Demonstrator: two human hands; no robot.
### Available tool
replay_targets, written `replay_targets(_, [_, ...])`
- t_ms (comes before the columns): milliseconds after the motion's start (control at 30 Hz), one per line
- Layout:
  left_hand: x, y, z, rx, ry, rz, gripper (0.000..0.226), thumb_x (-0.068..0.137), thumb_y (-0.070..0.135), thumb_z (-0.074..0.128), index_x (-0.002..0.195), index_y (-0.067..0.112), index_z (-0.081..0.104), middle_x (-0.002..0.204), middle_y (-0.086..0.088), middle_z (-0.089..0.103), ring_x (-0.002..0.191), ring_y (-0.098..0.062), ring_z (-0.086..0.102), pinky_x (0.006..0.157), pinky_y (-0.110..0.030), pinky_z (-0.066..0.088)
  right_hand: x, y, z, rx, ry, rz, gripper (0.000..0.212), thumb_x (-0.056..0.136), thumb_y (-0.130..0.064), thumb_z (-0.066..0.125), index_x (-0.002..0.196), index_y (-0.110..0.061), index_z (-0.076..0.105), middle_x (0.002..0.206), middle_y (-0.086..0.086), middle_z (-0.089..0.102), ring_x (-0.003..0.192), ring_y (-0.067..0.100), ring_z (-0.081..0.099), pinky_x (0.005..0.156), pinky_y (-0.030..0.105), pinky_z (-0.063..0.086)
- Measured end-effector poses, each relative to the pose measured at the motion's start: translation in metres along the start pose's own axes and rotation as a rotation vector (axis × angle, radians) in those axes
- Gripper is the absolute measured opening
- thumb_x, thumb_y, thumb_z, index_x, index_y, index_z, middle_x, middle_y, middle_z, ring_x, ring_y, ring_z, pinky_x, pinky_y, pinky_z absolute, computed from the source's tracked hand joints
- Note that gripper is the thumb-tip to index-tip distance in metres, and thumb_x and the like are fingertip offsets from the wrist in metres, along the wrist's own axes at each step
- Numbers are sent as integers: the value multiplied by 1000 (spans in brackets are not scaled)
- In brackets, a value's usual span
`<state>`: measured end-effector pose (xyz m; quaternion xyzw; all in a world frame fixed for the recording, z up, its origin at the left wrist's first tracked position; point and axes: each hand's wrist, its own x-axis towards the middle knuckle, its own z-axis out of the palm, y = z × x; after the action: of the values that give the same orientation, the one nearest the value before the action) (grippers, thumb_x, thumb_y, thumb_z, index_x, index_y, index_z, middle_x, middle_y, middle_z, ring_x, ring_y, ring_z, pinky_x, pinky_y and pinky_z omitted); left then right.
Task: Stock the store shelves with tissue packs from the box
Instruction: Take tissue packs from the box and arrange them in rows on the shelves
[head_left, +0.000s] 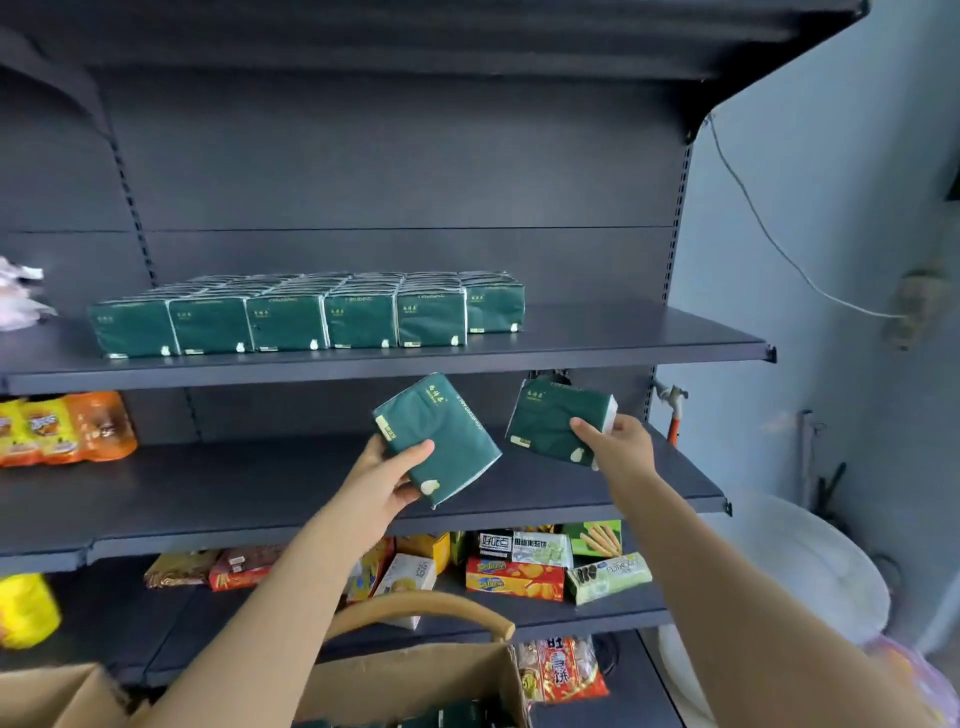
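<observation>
**Partly stocked: one block on the shelf, two packs in the hands**

Already the upper shelf (639, 338) carries a block of tissue packs (291, 319). It is several rows deep and fills the left and middle part of the shelf. Its front row stands a little behind the front edge. At the right end of the block one pack sits further back than the front row, so I judge that this corner is not finished. From there to the right edge the shelf is bare, and this is the open room for more packs. There is also much height between the block and the top shelf (467, 36), so a second layer seems possible.

The middle shelf (208, 493) shows snack bags (62, 428) at its left end. Both hands are in front of this shelf, below the front edge of the upper shelf. To go up, they must first come out around that edge.

The box (415, 675) stands open at the bottom of the view. Dark green packs in the box (457, 716) are visible, so work is left; how many, I cannot tell.

The left hand (384, 478) grips the left pack (441, 436), thumb on its face and fingers behind, and the pack is tilted. The right hand (618, 441) pinches the right pack (550, 415) at its lower right corner, thumb in front. The two packs are near each other, not touching.
</observation>
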<state>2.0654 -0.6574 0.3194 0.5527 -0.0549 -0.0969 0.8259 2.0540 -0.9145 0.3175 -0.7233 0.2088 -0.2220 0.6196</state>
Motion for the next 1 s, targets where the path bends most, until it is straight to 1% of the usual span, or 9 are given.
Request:
replay_targets(100, [32,15,6,16,-5,54,27,88,4,61,109,20,57,113,-5,66,99,-21,65,68,-31,55,35,-18,11,13,23,-62,40,80,-29,73,110,-7,57,97,6,65,77,17,61,54,23,42])
replay_targets(233, [77,36,17,15,-30,121,29,89,5,60,112,22,58,115,-3,66,100,-20,65,67,-29,56,75,-46,25,4,31,-124,30,83,-27,71,102,-12,53,89,-2,59,76,14,57,58,26,41])
replay_targets(433, [131,52,25,-25,-59,187,31,91,12,58,120,24,56,114,2,68,104,-18,65,69,-29,56,136,-78,47,-75,7,-210,32,85,-27,69,105,-13,49,89,-2,57,68,9,54,56,25,41])
replay_targets(567, [151,55,20,-30,-11,193,28,92,13,58,117,25,57,113,3,68,102,-16,64,71,-30,54,165,-90,68,-143,-39,-274,37,83,-25,71,112,-11,52,101,1,61,85,17,59,71,27,43])
replay_targets(700, [169,59,14,-58,56,225,25,92,13,58,112,27,59,110,5,69,99,-15,64,76,-33,52,199,-97,94,-137,-119,-325,39,81,-23,73,113,-11,54,105,1,64,88,18,62,74,33,50])
replay_targets(833, [183,62,11,-76,121,236,26,91,11,59,112,26,60,111,3,68,102,-18,64,83,-37,52,228,-93,119,-211,-145,-350,42,80,-28,74,115,-15,54,114,5,58,92,20,59,77,32,47])
replay_targets(867, [187,62,12,-78,139,238,26,91,10,59,111,26,60,111,3,68,102,-19,64,83,-38,52,234,-91,124,-230,-137,-355,44,81,-29,73,117,-14,54,117,7,55,88,18,56,78,31,45])
replay_targets(933, [195,62,12,-81,159,238,26,90,10,59,110,25,61,110,2,69,101,-19,64,82,-38,52,244,-82,132,-300,-122,-377,44,84,-28,70,121,-12,51,117,9,48,72,10,48,75,26,38])
replay_targets(1000, [201,61,14,-79,156,236,25,91,10,59,110,25,61,110,2,70,101,-19,65,82,-39,53,251,-72,136,-378,-112,-407,38,88,-28,66,118,-9,51,115,10,46,60,4,43,71,25,35])
